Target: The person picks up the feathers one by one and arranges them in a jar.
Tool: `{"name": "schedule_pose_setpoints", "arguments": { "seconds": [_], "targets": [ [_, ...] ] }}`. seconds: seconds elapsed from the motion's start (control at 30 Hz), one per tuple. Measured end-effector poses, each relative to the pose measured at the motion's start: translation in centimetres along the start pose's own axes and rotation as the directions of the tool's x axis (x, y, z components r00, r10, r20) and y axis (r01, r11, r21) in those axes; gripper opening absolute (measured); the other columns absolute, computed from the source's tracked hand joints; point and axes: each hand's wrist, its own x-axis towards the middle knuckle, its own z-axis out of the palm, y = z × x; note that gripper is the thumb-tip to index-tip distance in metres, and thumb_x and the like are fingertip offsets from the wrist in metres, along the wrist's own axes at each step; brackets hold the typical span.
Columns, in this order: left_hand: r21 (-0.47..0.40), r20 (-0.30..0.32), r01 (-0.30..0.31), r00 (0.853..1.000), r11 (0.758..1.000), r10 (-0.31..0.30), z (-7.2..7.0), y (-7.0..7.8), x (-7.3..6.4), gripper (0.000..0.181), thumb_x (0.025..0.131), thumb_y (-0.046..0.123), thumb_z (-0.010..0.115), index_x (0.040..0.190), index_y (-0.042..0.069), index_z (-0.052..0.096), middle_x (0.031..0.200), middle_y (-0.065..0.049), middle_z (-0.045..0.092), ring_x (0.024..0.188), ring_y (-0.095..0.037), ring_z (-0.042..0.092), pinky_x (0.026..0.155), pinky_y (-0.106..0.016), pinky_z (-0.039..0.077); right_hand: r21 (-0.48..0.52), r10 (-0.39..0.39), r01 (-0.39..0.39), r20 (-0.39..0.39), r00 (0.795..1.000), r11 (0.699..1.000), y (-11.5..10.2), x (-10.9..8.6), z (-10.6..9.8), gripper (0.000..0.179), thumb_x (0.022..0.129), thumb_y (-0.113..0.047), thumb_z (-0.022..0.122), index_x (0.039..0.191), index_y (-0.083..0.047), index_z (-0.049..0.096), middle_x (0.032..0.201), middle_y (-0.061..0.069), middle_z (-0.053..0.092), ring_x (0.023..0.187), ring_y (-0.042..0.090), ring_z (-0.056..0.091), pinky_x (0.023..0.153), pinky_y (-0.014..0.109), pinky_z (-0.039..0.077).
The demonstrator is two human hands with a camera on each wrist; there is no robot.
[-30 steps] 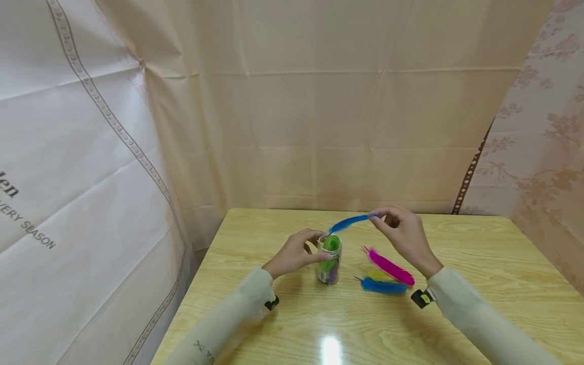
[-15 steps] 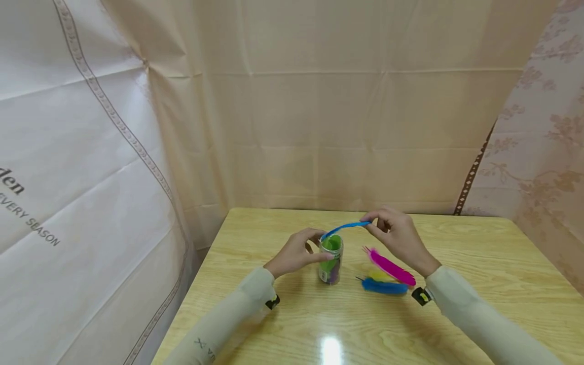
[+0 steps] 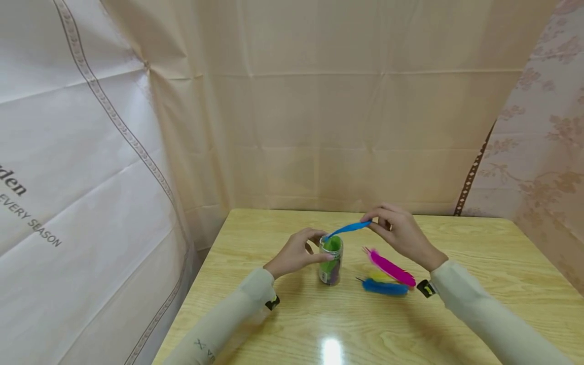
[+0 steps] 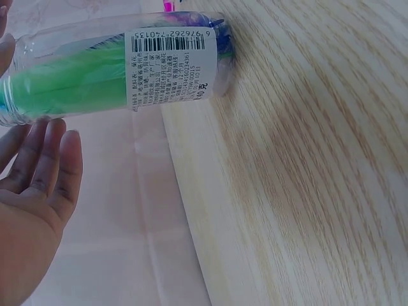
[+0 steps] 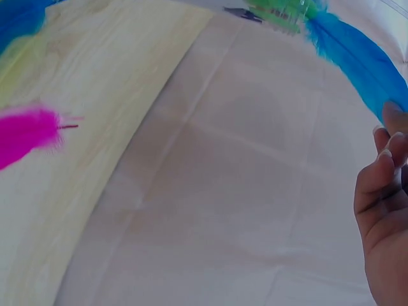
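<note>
A clear jar (image 3: 329, 274) with a barcode label (image 4: 171, 64) stands upright on the table. Inside it are a green feather (image 4: 70, 78) and something purple-blue near the bottom. My left hand (image 3: 294, 255) grips the jar near its mouth, thumb on the near side and fingers around the far side. Between thumb and fingertips, my right hand (image 3: 401, 234) pinches a blue feather (image 3: 350, 227) by one end, to the right of and above the jar. The feather's other end dips into the jar's mouth, as the right wrist view (image 5: 357, 60) also shows.
On the wooden table (image 3: 255, 324), right of the jar, lie a magenta feather (image 3: 391, 267), a yellow feather (image 3: 379, 276) partly covered, and another blue feather (image 3: 385, 287). Beige cloth (image 3: 319, 126) hangs behind the table, and white printed cloth (image 3: 82, 213) at the left.
My right hand has moved left and slightly down, bringing the blue feather's lower end from just above the rim into the jar's mouth. My left hand keeps its hold on the jar.
</note>
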Motion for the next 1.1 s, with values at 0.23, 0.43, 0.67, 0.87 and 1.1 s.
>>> {"name": "schedule_pose_setpoints", "arguments": {
  "seconds": [0.23, 0.43, 0.67, 0.87, 1.1],
  "targets": [
    [-0.008, -0.002, 0.005, 1.000, 1.000, -0.005, -0.1, 0.3, -0.2, 0.057, 0.078, 0.049, 0.074, 0.129, 0.031, 0.055, 0.112, 0.015, 0.058, 0.097, -0.007, 0.055, 0.073, -0.027, 0.052, 0.051, -0.114, 0.113, 0.012, 0.993, 0.992, -0.1, 0.8, -0.2, 0.033, 0.078, 0.006, 0.074, 0.099, -0.020, 0.070, 0.098, -0.011, 0.061, 0.064, 0.001, 0.042, 0.055, 0.012, 0.036],
    [0.001, 0.003, 0.001, 1.000, 1.000, -0.001, -0.1, 0.3, -0.1, 0.055, 0.079, 0.050, 0.073, 0.127, 0.031, 0.056, 0.111, 0.015, 0.058, 0.097, -0.006, 0.055, 0.072, -0.026, 0.052, 0.063, -0.181, 0.180, 0.022, 0.983, 0.982, -0.5, 1.6, 0.0, 0.037, 0.077, 0.008, 0.073, 0.099, -0.021, 0.069, 0.103, -0.009, 0.061, 0.068, 0.002, 0.045, 0.056, 0.012, 0.036],
    [-0.001, 0.010, -0.007, 1.000, 1.000, 0.007, -0.1, 0.3, 0.0, 0.053, 0.079, 0.050, 0.072, 0.127, 0.033, 0.056, 0.112, 0.015, 0.057, 0.098, -0.008, 0.055, 0.073, -0.027, 0.052, 0.077, -0.259, 0.252, 0.095, 0.961, 0.965, -0.6, 2.0, 1.2, 0.036, 0.075, 0.008, 0.075, 0.098, -0.020, 0.069, 0.099, -0.007, 0.056, 0.073, 0.003, 0.045, 0.057, 0.014, 0.041],
    [0.012, 0.015, -0.017, 1.000, 1.000, 0.017, -0.2, 0.2, -0.1, 0.055, 0.080, 0.051, 0.071, 0.129, 0.030, 0.055, 0.114, 0.015, 0.056, 0.099, -0.011, 0.056, 0.074, -0.029, 0.052, 0.100, -0.248, 0.235, 0.154, 0.956, 0.967, -0.6, 2.0, 2.3, 0.029, 0.078, 0.003, 0.075, 0.096, -0.019, 0.070, 0.100, -0.006, 0.055, 0.083, 0.007, 0.048, 0.066, 0.017, 0.048],
    [0.005, 0.016, -0.027, 0.999, 1.000, 0.027, -0.2, 0.1, -0.1, 0.056, 0.081, 0.053, 0.069, 0.129, 0.028, 0.055, 0.115, 0.016, 0.056, 0.099, -0.009, 0.055, 0.076, -0.032, 0.051, 0.118, -0.177, 0.153, 0.231, 0.957, 0.981, -0.7, 1.7, 4.0, 0.024, 0.083, -0.003, 0.072, 0.099, -0.021, 0.069, 0.103, -0.008, 0.056, 0.090, 0.006, 0.056, 0.074, 0.021, 0.052]
  ]
}}
